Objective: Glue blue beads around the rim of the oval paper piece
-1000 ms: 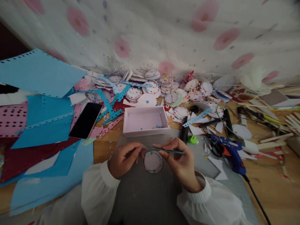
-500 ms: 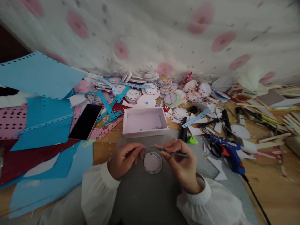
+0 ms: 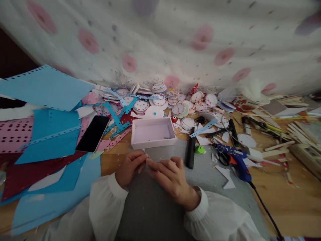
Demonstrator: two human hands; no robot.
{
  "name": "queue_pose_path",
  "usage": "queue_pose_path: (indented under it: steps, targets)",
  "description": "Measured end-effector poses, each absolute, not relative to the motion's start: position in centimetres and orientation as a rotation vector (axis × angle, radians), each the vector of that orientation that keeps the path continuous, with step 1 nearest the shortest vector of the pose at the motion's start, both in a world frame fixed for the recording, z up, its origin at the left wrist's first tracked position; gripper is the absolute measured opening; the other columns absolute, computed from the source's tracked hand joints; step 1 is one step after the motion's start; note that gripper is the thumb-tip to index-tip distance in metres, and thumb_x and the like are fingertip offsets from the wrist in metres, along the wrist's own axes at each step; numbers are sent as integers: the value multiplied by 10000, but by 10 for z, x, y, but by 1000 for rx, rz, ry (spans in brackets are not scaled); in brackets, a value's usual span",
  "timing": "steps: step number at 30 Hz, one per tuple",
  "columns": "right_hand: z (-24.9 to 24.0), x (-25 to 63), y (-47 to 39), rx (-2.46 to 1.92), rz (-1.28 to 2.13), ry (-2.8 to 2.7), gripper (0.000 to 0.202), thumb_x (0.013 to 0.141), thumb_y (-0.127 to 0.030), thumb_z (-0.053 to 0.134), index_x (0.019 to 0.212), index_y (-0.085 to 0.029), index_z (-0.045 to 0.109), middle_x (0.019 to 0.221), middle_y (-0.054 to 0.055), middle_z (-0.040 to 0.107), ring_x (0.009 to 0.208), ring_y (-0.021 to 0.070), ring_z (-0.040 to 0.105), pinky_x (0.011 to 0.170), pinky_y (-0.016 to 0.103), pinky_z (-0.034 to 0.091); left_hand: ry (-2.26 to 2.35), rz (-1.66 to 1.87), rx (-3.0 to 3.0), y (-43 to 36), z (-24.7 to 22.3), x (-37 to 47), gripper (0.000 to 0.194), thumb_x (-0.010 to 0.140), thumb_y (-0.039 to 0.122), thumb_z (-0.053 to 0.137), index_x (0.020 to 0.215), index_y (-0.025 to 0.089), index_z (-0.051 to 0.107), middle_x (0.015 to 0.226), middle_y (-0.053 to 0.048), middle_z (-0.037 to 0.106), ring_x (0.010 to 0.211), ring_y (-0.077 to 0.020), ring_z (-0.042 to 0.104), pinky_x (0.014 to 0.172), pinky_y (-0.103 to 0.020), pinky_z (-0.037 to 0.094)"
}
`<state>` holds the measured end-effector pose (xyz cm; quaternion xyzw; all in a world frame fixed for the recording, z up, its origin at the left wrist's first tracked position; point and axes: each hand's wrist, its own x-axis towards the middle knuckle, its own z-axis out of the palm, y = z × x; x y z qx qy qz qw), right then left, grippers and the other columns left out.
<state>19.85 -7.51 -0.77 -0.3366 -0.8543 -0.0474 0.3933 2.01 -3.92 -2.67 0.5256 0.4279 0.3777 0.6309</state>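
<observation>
My left hand is closed in a pinch just in front of the white box, and whatever is between its fingertips is too small to name. My right hand meets it, index fingertip against the left fingertips and the other fingers curled. Nothing I can name shows in the right hand; its back is turned up and hides the grip. The small round paper disc seen earlier is covered by that hand. A few tiny blue bits lie inside the box.
Behind the box are stacked dotted paper discs. A phone and blue paper lie to the left. On the right are a black bar, a green sharpener-like piece, a blue glue gun with its cord, and wooden sticks.
My right hand has moved left and turned over, bringing its fingertips to my left hand's. The tweezers it held and the paper disc are now out of sight. The view has shifted slightly.
</observation>
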Motion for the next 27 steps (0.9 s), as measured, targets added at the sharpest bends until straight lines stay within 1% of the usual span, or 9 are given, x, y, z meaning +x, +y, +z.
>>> queue_pose_path:
  steps: [4,7,9,10,13,15,19,25,27]
  targets:
    - [7,212,-74,-858,105,-2265,252,852,-67,484,1008,-208,622,1139,24,703,891,185,596,782,377,391,1013,884,1146,-36,-28,21,319,832,421,570,651,161,597,442,83,358,406,-68,237,431,-219,187]
    - [13,247,-80,-1125,-70,-2017,246,834,-93,525,1043,-198,600,1019,58,696,895,212,613,763,370,423,1040,883,1127,-36,-26,20,328,815,433,570,630,162,570,447,86,338,402,-65,208,418,-221,152]
    - [8,282,-89,-1450,-329,-1707,153,846,-213,576,994,-190,605,932,82,672,876,254,615,787,410,441,1047,870,1117,-36,-25,19,344,801,451,570,609,167,539,448,86,326,401,-65,200,412,-221,136]
    - [3,300,-95,-1614,-425,-1579,185,852,-297,575,988,-174,602,902,105,656,871,284,609,796,443,447,1046,863,1114,-37,-25,19,354,795,462,570,600,170,525,450,85,323,401,-65,201,411,-221,132]
    - [-18,348,-114,-2134,-575,-1330,542,816,-552,525,1091,-91,592,943,215,624,1023,428,556,846,559,433,1036,850,1119,-38,-24,19,383,783,488,576,580,172,505,449,81,314,405,-64,213,418,-221,134]
    - [-32,369,-124,-2390,-544,-1255,670,792,-634,468,1093,-50,602,942,263,618,1035,473,549,857,588,426,1031,843,1129,-38,-23,19,394,778,497,583,572,169,508,447,81,306,407,-63,213,423,-221,132]
    - [-49,385,-129,-2625,-316,-1269,724,773,-678,432,1087,-51,615,929,259,633,955,438,602,836,533,455,1023,822,1147,-37,-23,19,404,774,511,580,573,169,505,462,80,299,409,-59,199,422,-220,118]
    - [-50,395,-117,-2632,-138,-1179,684,755,-678,468,1037,-75,623,940,238,635,960,408,602,778,468,475,1016,793,1174,-38,-26,20,400,762,507,585,566,169,498,484,71,327,420,-60,211,419,-215,114]
    - [-50,398,-113,-2596,-125,-1229,664,735,-673,500,1018,-84,621,938,225,633,984,400,591,794,458,472,1013,784,1182,-38,-26,20,392,764,497,585,566,169,503,481,71,325,422,-62,213,421,-214,120]
